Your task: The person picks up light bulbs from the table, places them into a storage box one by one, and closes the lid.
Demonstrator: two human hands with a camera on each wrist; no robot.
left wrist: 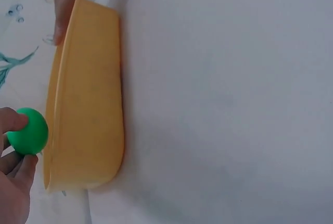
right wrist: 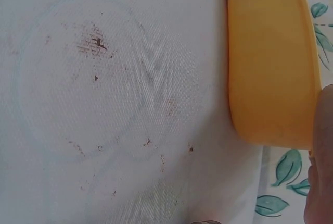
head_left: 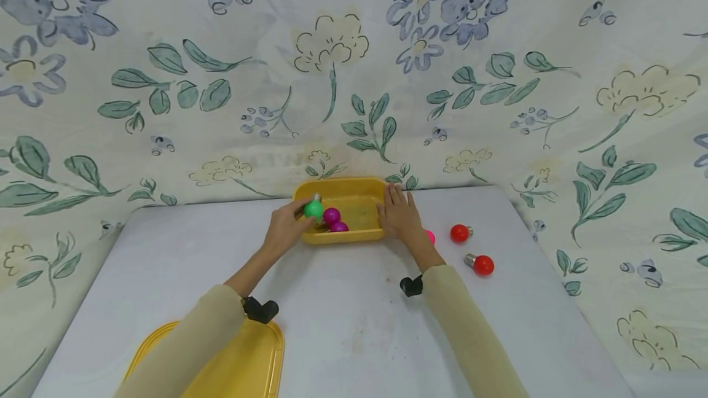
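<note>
Head view, from the hands outward.

Item: left hand [head_left: 284, 226]. Thumb and fingers are clamping on the round part of a green bulb [head_left: 313, 210], metal cap pointing up and away; I am seeing it at the left end of a yellow plastic basket [head_left: 362, 207]. Whether it is touching anything inside, I cannot tell.

Item: right hand [head_left: 399, 212]. Its straight fingers are resting against the basket's right end, not curling round anything.

Handling note: I am judging that a light pinch is serving the smooth bulb best, with the palm staying clear of the rim, the fingers parting only once the bulb is bearing on something, and the right hand pressing just enough to stop sliding.

Item: two magenta bulbs [head_left: 332, 216], lying inside, just beside the green one.

Item: pink bulb [head_left: 431, 237], partly hiding behind the right forearm.

Item: two red bulbs [head_left: 483, 265], lying farther right on the white table [head_left: 343, 300].

Item: yellow tray [head_left: 238, 364], sitting near-left, partly under the left sleeve [head_left: 190, 339].
</note>
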